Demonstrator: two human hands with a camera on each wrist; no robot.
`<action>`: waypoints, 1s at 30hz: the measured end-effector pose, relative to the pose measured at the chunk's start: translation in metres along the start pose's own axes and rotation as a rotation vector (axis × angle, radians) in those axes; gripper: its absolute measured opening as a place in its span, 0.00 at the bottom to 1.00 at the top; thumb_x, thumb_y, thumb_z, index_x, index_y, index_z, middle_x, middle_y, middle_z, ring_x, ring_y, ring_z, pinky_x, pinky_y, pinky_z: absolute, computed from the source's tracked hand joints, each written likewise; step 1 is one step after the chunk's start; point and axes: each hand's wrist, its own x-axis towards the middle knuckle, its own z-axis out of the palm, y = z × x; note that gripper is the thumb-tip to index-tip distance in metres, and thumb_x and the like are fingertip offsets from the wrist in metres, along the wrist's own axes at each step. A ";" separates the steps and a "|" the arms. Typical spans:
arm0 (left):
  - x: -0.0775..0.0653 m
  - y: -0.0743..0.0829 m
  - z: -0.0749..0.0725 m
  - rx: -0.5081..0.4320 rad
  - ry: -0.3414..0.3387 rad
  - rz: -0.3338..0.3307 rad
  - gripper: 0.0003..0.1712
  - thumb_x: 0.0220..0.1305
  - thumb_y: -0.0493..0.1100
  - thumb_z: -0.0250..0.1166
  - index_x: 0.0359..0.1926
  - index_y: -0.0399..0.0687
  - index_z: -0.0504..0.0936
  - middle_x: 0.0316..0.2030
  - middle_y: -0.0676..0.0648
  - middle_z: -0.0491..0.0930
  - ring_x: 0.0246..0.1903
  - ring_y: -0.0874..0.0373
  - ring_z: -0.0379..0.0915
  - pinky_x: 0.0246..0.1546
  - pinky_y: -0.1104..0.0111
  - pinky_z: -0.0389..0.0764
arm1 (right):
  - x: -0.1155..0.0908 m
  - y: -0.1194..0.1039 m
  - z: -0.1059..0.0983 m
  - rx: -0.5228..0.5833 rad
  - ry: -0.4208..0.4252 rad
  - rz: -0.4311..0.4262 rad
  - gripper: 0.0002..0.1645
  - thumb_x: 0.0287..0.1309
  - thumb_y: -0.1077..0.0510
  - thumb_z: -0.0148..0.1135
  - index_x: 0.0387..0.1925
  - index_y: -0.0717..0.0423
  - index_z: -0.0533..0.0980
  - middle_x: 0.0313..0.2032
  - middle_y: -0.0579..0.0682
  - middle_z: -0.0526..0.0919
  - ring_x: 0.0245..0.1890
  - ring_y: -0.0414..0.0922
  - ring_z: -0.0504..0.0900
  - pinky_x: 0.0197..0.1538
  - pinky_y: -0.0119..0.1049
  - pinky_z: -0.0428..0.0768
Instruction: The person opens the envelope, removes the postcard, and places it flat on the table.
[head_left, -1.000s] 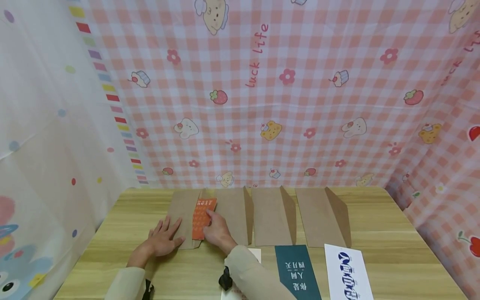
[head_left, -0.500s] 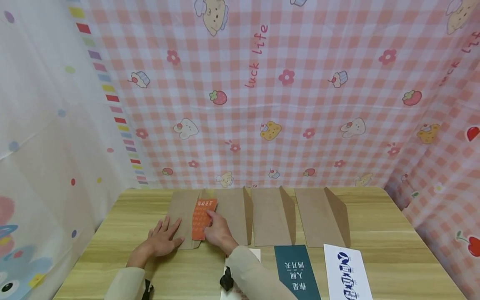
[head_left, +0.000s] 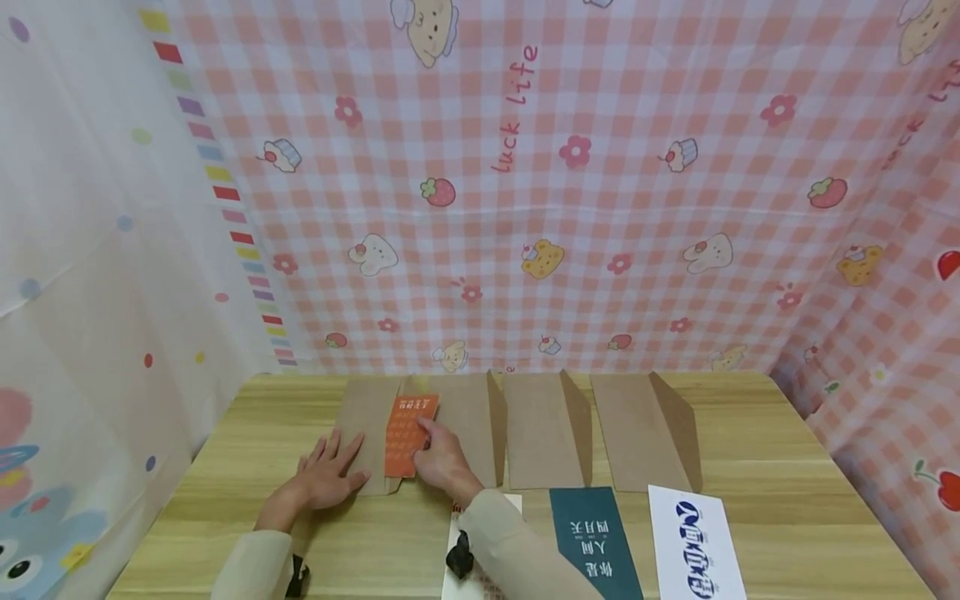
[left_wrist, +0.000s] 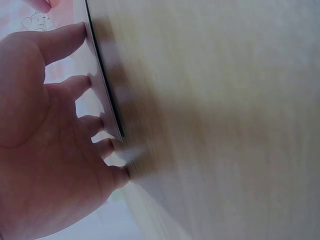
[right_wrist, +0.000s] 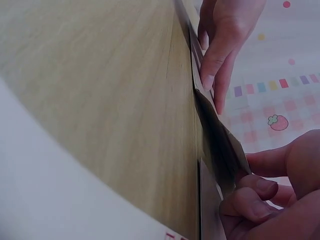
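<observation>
My left hand [head_left: 326, 482] lies with fingers spread on the leftmost brown paper envelope [head_left: 365, 410], pressing it to the table. In the left wrist view the fingertips of the left hand [left_wrist: 30, 120] touch down along the envelope's thin edge. An orange card [head_left: 409, 436] with white lettering lies over the envelope's right side, its left edge along the envelope's opening. My right hand [head_left: 444, 462] pinches the card's right edge between thumb and fingers. Seen from the right wrist, the right hand [right_wrist: 295, 200] holds a thin, dark-looking sheet edge tilted up from the table.
Three more brown envelopes [head_left: 536, 433] stretch rightward in a row, flaps on their right sides. Nearer the front lie a cream card [head_left: 513, 505] partly under the right sleeve, a teal card [head_left: 596, 521] and a white card [head_left: 697, 542] with blue lettering. A checked curtain [head_left: 480, 217] hangs behind.
My right hand has shifted slightly to the right with the orange card, and a little more of the card's width shows. The left hand stays in place on the envelope.
</observation>
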 end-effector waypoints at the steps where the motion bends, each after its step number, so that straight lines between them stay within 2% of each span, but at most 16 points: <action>1: 0.000 0.001 0.000 -0.002 -0.001 0.000 0.40 0.73 0.53 0.54 0.77 0.40 0.52 0.74 0.25 0.36 0.72 0.24 0.28 0.65 0.28 0.35 | 0.000 0.000 0.000 0.003 0.001 -0.003 0.37 0.54 0.74 0.57 0.68 0.64 0.67 0.61 0.61 0.77 0.56 0.48 0.75 0.59 0.45 0.76; 7: -0.001 0.002 0.000 0.000 -0.011 -0.004 0.40 0.73 0.52 0.54 0.77 0.40 0.51 0.74 0.25 0.35 0.72 0.24 0.28 0.64 0.28 0.36 | -0.002 0.001 -0.003 0.002 0.002 -0.011 0.37 0.54 0.73 0.59 0.68 0.64 0.68 0.59 0.60 0.77 0.52 0.48 0.75 0.53 0.42 0.77; 13: -0.002 0.004 -0.002 0.001 -0.015 -0.003 0.40 0.74 0.52 0.54 0.77 0.39 0.51 0.74 0.24 0.35 0.72 0.23 0.28 0.64 0.28 0.35 | -0.002 0.004 -0.006 -0.012 0.010 0.001 0.37 0.54 0.72 0.60 0.68 0.62 0.68 0.46 0.55 0.80 0.42 0.45 0.75 0.44 0.38 0.76; 21: -0.002 0.004 -0.003 0.004 -0.013 0.004 0.40 0.74 0.52 0.54 0.77 0.38 0.51 0.74 0.24 0.35 0.72 0.23 0.28 0.64 0.28 0.36 | -0.003 0.004 -0.009 -0.002 0.002 0.022 0.37 0.55 0.72 0.60 0.69 0.61 0.68 0.42 0.51 0.78 0.41 0.44 0.73 0.43 0.36 0.74; 24: -0.002 0.004 -0.003 0.003 -0.016 0.006 0.40 0.74 0.52 0.53 0.77 0.38 0.51 0.74 0.24 0.35 0.72 0.23 0.28 0.64 0.28 0.35 | -0.004 0.004 -0.010 0.005 0.004 0.024 0.37 0.55 0.72 0.60 0.68 0.61 0.68 0.44 0.52 0.78 0.41 0.44 0.73 0.43 0.36 0.74; 26: -0.003 0.004 -0.003 0.002 -0.016 0.006 0.40 0.74 0.52 0.53 0.77 0.38 0.51 0.74 0.24 0.35 0.72 0.23 0.28 0.64 0.28 0.35 | -0.005 0.003 -0.011 0.008 0.005 0.027 0.37 0.56 0.72 0.59 0.69 0.61 0.68 0.49 0.54 0.80 0.44 0.45 0.74 0.46 0.38 0.76; 30: -0.002 0.003 -0.002 0.005 -0.012 0.003 0.40 0.74 0.52 0.54 0.77 0.39 0.51 0.74 0.24 0.35 0.72 0.23 0.28 0.64 0.28 0.35 | -0.006 0.003 -0.012 0.020 -0.001 0.043 0.36 0.57 0.71 0.58 0.69 0.60 0.67 0.62 0.59 0.76 0.54 0.46 0.75 0.57 0.44 0.77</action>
